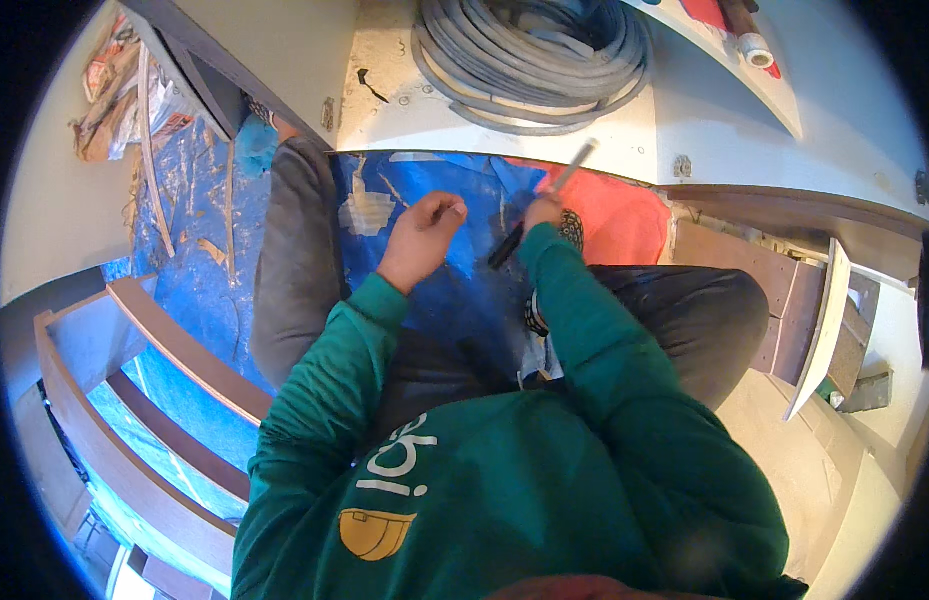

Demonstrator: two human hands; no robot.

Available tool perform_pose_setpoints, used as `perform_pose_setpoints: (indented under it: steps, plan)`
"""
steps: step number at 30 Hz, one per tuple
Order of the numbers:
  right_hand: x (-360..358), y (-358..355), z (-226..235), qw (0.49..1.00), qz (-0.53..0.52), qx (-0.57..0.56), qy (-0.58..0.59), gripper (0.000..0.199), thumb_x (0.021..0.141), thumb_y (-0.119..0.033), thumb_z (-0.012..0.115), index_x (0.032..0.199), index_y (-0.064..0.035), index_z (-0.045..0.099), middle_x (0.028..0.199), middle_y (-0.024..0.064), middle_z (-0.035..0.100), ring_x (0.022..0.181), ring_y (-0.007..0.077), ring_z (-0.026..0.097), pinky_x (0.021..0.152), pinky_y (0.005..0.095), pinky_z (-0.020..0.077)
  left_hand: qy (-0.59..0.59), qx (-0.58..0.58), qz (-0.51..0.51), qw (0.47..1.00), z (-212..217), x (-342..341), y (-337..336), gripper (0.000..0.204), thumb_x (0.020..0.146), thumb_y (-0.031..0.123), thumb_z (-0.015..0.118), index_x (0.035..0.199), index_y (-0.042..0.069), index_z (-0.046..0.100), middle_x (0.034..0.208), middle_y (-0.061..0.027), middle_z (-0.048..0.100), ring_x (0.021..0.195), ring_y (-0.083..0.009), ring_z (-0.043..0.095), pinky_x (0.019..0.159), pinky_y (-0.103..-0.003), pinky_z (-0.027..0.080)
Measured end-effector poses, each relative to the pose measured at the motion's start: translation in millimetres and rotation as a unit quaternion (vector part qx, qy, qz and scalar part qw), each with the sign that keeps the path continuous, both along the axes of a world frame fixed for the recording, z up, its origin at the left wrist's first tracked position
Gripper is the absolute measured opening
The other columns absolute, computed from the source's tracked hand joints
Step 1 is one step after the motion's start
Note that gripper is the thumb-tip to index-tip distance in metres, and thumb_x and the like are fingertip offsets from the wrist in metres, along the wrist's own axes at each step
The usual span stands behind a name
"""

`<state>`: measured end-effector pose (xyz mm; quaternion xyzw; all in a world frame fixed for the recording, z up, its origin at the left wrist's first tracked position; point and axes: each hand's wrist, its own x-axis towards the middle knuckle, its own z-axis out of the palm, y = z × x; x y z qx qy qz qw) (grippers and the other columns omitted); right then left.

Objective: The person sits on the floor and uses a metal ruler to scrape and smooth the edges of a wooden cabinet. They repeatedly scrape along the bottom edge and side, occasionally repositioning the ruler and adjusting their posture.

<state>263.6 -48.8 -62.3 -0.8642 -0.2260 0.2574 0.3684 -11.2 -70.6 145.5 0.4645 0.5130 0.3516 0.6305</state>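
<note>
My right hand (545, 212) is closed around a slim tool. Its pale grey bar (582, 163) points up and away to the right, and a black end (507, 246) sticks out below the fist; blur hides its exact kind. To the left, my left hand (422, 240) is raised over the blue sheet (455, 270), fingers curled in toward the thumb. Whatever may be in those fingers does not show. A red cloth or bag (625, 215) lies just beyond the right hand.
A thick coil of grey cable or hose (530, 85) rests on a pale board ahead. Pale panels (785, 150) stand on the right. A wooden slatted frame (175, 345) is at my left, with crumpled bags and strips (135, 100) beyond. My bent legs flank the sheet.
</note>
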Motion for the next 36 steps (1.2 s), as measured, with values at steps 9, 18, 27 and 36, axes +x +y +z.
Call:
perform_pose_setpoints:
  steps: [9, 18, 27, 36]
  plan:
    - [85.4, 19.5, 43.9, 0.969, -0.153, -0.002, 0.196, 0.034, 0.101, -0.032, 0.044, 0.101, -0.0009, 0.059, 0.075, 0.0115, 0.062, 0.056, 0.0267, 0.060, 0.048, 0.0423, 0.0494, 0.003, -0.021, 0.007, 1.000, -0.1, -7.5, -2.4, 0.026, 0.095, 0.022, 0.061, 0.107, 0.000, 0.064, 0.086, -0.0039, 0.063, 0.080, -0.0110, 0.056, 0.074, -0.027, 0.047]
    - [60.9, 2.9, -3.2, 0.996, 0.053, -0.066, -0.032, 0.035, 0.099, -0.033, 0.046, 0.104, -0.0034, 0.064, 0.078, 0.0129, 0.067, 0.058, 0.0268, 0.064, 0.049, 0.0399, 0.0500, 0.031, -0.016, -0.019, 0.999, 3.4, 4.9, -2.3, 0.027, 0.095, 0.023, 0.061, 0.107, 0.000, 0.064, 0.082, -0.0032, 0.061, 0.078, -0.0114, 0.056, 0.072, -0.027, 0.047]
    - [125.4, 20.0, 46.2, 0.992, -0.060, -0.107, 0.037, 0.046, 0.101, -0.037, 0.037, 0.110, 0.0019, 0.061, 0.090, 0.0233, 0.067, 0.087, 0.0347, 0.067, 0.072, 0.0433, 0.0538, 0.034, 0.000, -0.010, 0.999, -15.5, -1.3, -3.5, 0.029, 0.093, 0.026, 0.063, 0.106, 0.000, 0.065, 0.080, -0.0047, 0.062, 0.077, -0.0126, 0.057, 0.072, -0.029, 0.047]
    - [106.6, 8.6, 33.7, 0.996, -0.062, 0.020, 0.061, 0.046, 0.096, -0.043, 0.051, 0.103, 0.0027, 0.057, 0.075, 0.0181, 0.061, 0.068, 0.0293, 0.064, 0.063, 0.0402, 0.0533, 0.057, -0.002, -0.047, 0.997, -4.6, 3.0, 4.6, 0.028, 0.096, 0.025, 0.059, 0.105, -0.001, 0.063, 0.087, -0.0072, 0.065, 0.082, -0.0147, 0.059, 0.077, -0.030, 0.048]
